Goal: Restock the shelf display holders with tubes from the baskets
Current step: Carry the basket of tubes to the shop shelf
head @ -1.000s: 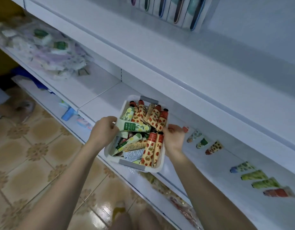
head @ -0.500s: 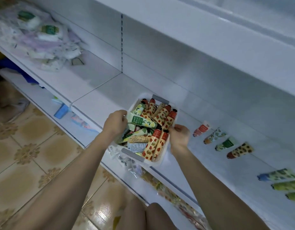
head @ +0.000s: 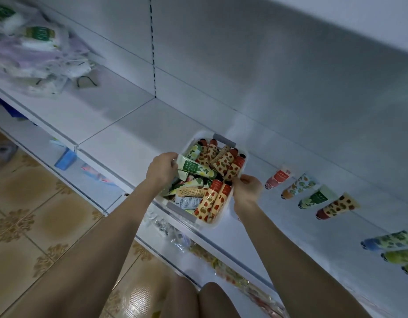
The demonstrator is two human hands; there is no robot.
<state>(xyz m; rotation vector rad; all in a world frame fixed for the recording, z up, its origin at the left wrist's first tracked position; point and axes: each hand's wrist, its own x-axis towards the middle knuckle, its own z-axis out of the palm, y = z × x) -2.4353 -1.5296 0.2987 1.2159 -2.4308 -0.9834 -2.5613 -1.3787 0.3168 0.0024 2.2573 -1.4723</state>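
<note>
Mid-frame, the left grip and right grip curl around opposite sides of the tube-filled basket, apparently steadying it on the shelf near the laid-out tubes.

The basket is looking plain white with grey handles. Most tubes inside are rocking cream with red strawberry prints and red caps; the floral tube is going green and white. On the white shelf, the spotted tube is wearing cream with dark red blotches. The floor tiles are doing tan with brown flower motifs.
</note>
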